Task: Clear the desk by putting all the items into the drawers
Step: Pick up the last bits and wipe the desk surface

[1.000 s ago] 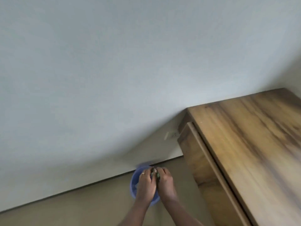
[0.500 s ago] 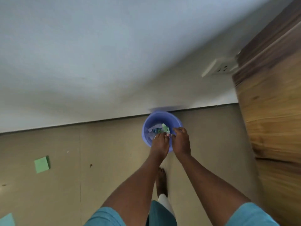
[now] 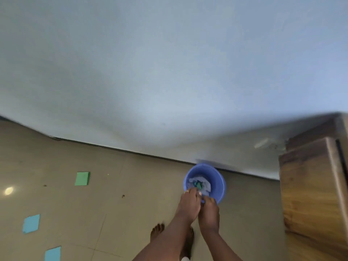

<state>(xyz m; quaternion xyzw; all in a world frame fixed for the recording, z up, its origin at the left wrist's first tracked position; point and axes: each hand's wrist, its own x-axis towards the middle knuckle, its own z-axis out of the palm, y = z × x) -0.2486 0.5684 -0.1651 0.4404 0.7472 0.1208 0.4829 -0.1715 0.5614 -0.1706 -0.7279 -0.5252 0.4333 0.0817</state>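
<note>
Both our hands, left (image 3: pixel 188 203) and right (image 3: pixel 209 213), press together over the bin (image 3: pixel 219 182), grip unclear, scraps (image 3: pixel 197 184) already inside, while the desk (image 3: pixel 312 187) beside looks largely unseen.

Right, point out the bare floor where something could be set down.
Widest free patch: floor between the green square and the blue bin, along the wall. Another strip lies between bin and wooden desk. Crowded: the bin's near rim, where both hands meet, and around the bare feet.
</note>
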